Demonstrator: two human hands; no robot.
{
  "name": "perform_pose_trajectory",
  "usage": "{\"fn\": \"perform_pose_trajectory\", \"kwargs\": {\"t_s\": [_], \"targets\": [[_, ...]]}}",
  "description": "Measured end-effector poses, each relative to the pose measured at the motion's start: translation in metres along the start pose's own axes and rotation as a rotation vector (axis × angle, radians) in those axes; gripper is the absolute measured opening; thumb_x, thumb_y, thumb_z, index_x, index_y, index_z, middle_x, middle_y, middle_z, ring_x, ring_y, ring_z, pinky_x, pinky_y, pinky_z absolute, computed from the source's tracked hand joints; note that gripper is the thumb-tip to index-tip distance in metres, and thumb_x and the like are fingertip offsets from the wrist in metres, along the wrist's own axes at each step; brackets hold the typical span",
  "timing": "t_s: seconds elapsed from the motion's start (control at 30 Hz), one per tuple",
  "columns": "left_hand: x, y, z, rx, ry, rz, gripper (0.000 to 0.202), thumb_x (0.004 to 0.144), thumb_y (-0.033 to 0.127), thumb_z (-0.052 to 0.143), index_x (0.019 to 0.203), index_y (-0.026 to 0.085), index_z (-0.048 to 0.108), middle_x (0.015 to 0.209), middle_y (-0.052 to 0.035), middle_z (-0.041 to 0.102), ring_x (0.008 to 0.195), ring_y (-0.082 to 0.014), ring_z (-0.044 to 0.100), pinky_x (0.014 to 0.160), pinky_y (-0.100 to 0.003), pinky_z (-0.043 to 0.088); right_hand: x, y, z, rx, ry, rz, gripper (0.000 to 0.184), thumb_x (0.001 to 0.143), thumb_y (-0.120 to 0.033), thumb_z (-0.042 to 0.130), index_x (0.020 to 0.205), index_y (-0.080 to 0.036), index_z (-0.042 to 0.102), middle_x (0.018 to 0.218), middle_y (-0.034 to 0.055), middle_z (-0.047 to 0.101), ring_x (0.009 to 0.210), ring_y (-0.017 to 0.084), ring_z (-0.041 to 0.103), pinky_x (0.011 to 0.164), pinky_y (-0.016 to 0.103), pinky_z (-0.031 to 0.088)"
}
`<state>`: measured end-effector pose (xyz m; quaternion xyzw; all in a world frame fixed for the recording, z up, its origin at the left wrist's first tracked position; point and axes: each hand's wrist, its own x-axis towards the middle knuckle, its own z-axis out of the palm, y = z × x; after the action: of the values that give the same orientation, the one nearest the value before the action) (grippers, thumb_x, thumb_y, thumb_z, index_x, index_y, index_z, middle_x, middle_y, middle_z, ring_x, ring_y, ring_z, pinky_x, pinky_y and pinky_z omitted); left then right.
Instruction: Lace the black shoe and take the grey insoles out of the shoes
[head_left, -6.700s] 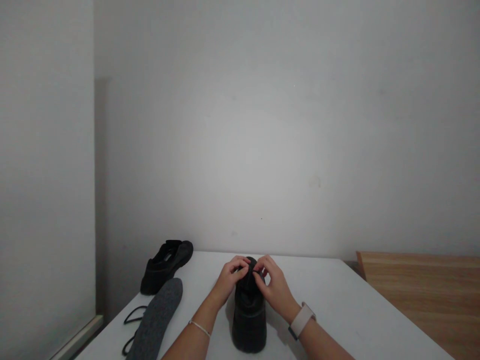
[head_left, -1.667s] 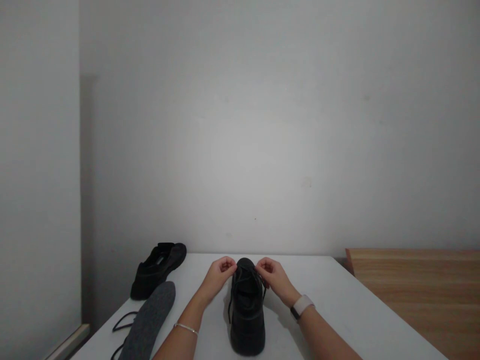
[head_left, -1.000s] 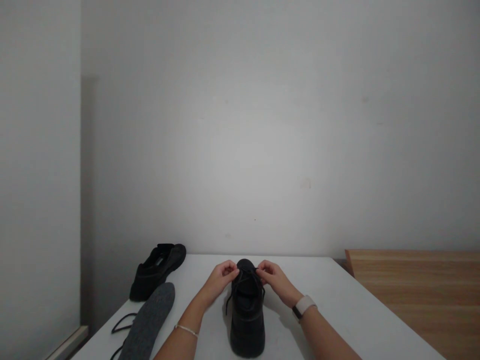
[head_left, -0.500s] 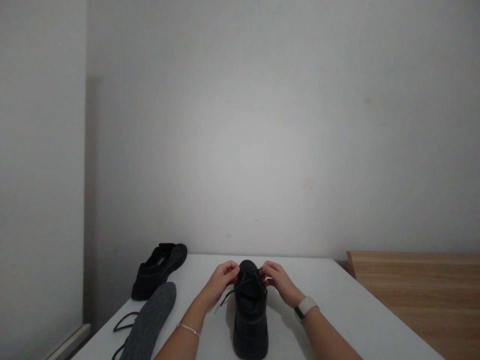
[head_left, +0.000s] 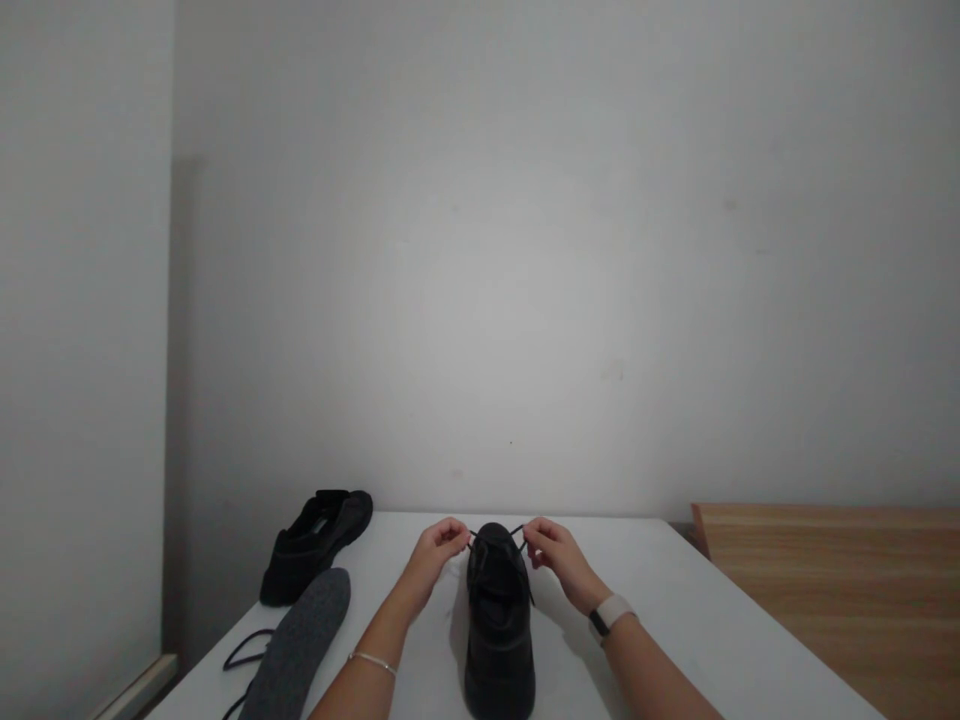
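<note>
Pinching lace ends [head_left: 472, 541] taut — left hand [head_left: 436, 548] and right hand [head_left: 553, 550] either side of black shoe [head_left: 498, 620] at desk [head_left: 675, 620] mid-front edge. Lacing apparently through the eyelets — knot not yet tied. Second shoe [head_left: 319, 545], insole [head_left: 296, 640], loose lace [head_left: 240, 650] untouched toward left edge.

The middle of the white table [head_left: 675, 620] is blocked by a black shoe [head_left: 499, 640], set lengthwise from near edge toward far edge. Both flanks of the shoe's toe are closed by the left hand [head_left: 441, 545] and right hand [head_left: 553, 548], each pinched on a lace end [head_left: 474, 540]. The left edge is obstructed by a grey insole [head_left: 300, 640], a loose lace [head_left: 244, 650] and, at the far left corner, a second shoe [head_left: 319, 545]. Bare surface is seen along the right edge and behind the toe at the far edge.
</note>
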<state>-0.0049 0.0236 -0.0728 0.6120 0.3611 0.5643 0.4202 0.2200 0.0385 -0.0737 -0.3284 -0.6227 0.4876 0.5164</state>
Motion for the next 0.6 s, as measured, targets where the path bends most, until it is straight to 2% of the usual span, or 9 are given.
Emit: {"fn": "perform_pose_trajectory", "kwargs": {"t_s": [0.1, 0.2, 0.27, 0.33, 0.47, 0.53, 0.6], "targets": [[0.0005, -0.0009, -0.0002, 0.01, 0.011, -0.003, 0.033, 0.065, 0.046, 0.071, 0.069, 0.015, 0.06, 0.065, 0.0016, 0.053, 0.065, -0.0125, 0.046, 0.063, -0.023, 0.034, -0.0008, -0.0024, -0.0023, 0.009, 0.05, -0.008, 0.036, 0.072, -0.053, 0.063, 0.067, -0.017, 0.056, 0.065, -0.0013, 0.05, 0.062, 0.011, 0.046, 0.054, 0.023, 0.036], [-0.0004, -0.0026, 0.0018, 0.017, -0.096, -0.033, 0.035, 0.061, 0.046, 0.074, 0.067, 0.016, 0.059, 0.065, 0.0013, 0.054, 0.066, -0.0128, 0.047, 0.064, -0.023, 0.034, -0.004, -0.0044, -0.0015, -0.01, -0.061, 0.035, 0.035, 0.071, -0.052, 0.064, 0.069, -0.017, 0.059, 0.067, -0.0006, 0.054, 0.063, 0.011, 0.049, 0.054, 0.022, 0.036], [-0.0003, -0.0041, 0.0021, 0.015, -0.129, -0.042, 0.036, 0.06, 0.047, 0.075, 0.064, 0.016, 0.058, 0.063, 0.0019, 0.053, 0.064, -0.0124, 0.047, 0.063, -0.023, 0.033, -0.0042, -0.0031, -0.0007, -0.029, -0.133, 0.063, 0.035, 0.069, -0.051, 0.067, 0.07, -0.017, 0.06, 0.067, -0.0007, 0.057, 0.063, 0.011, 0.05, 0.055, 0.022, 0.036], [0.0008, -0.0052, 0.0005, 0.022, -0.088, -0.031, 0.036, 0.061, 0.048, 0.074, 0.062, 0.016, 0.057, 0.061, 0.0025, 0.052, 0.063, -0.0119, 0.046, 0.063, -0.023, 0.033, -0.002, -0.0002, -0.0012, -0.034, -0.106, 0.067, 0.038, 0.066, -0.053, 0.068, 0.067, -0.016, 0.059, 0.063, -0.0008, 0.056, 0.06, 0.011, 0.05, 0.054, 0.023, 0.035], [0.0035, -0.0051, -0.0047, -0.004, 0.052, -0.019, 0.036, 0.067, 0.051, 0.068, 0.066, 0.016, 0.059, 0.061, 0.0031, 0.051, 0.062, -0.0116, 0.044, 0.062, -0.023, 0.033, 0.0035, 0.0034, -0.006, -0.005, 0.083, 0.021, 0.044, 0.069, -0.061, 0.061, 0.065, -0.017, 0.054, 0.058, -0.0022, 0.049, 0.057, 0.011, 0.046, 0.051, 0.023, 0.033], [0.0032, -0.0044, -0.0047, 0.004, 0.045, -0.053, 0.036, 0.067, 0.051, 0.068, 0.069, 0.016, 0.06, 0.063, 0.0023, 0.053, 0.063, -0.0121, 0.046, 0.063, -0.023, 0.034, 0.0029, 0.0021, -0.0076, 0.022, 0.089, 0.019, 0.044, 0.073, -0.061, 0.057, 0.067, -0.018, 0.054, 0.062, -0.0019, 0.049, 0.059, 0.011, 0.047, 0.052, 0.023, 0.034], [0.002, -0.0036, -0.0026, 0.015, -0.034, -0.079, 0.036, 0.065, 0.049, 0.07, 0.071, 0.015, 0.062, 0.066, 0.0011, 0.056, 0.066, -0.0128, 0.048, 0.064, -0.024, 0.035, 0.0, 0.0001, -0.0074, 0.034, 0.009, 0.045, 0.042, 0.074, -0.059, 0.058, 0.071, -0.017, 0.055, 0.067, -0.0007, 0.053, 0.062, 0.011, 0.049, 0.052, 0.023, 0.035]]}}
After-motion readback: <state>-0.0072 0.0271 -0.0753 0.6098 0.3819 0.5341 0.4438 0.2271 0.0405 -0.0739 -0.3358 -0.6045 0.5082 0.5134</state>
